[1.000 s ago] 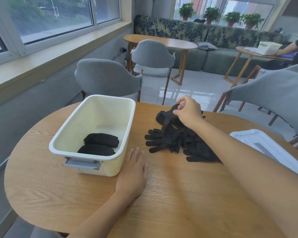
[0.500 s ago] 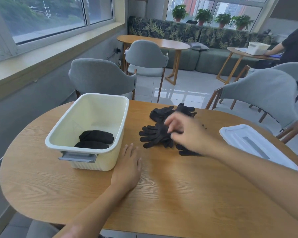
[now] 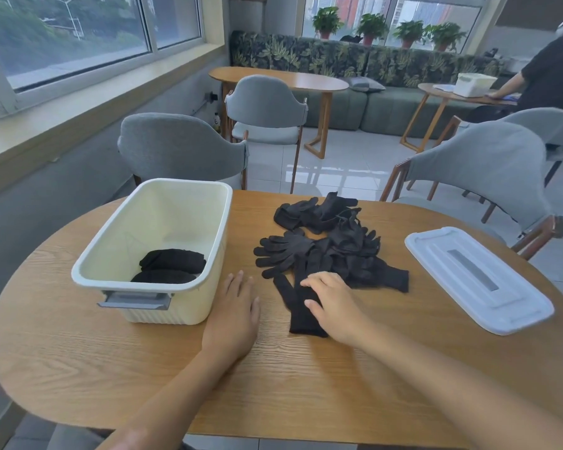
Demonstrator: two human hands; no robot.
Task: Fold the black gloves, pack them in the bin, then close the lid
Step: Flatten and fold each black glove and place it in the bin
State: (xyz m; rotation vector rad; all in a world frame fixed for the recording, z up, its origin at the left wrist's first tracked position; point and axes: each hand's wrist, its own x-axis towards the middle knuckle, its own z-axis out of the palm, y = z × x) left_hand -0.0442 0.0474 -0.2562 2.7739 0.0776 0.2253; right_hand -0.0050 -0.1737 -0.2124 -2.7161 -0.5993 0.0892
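Both hands low on table [image 3: 78,352]: left hand [image 3: 233,315] flat, fingers straight, holding nothing; right hand [image 3: 333,303] pressing loose glove [image 3: 298,303], grip unclear. Glove pile [image 3: 332,245] behind. Two folded gloves [image 3: 171,266] in bin [image 3: 117,241], left. Lid [image 3: 475,277] off, right.
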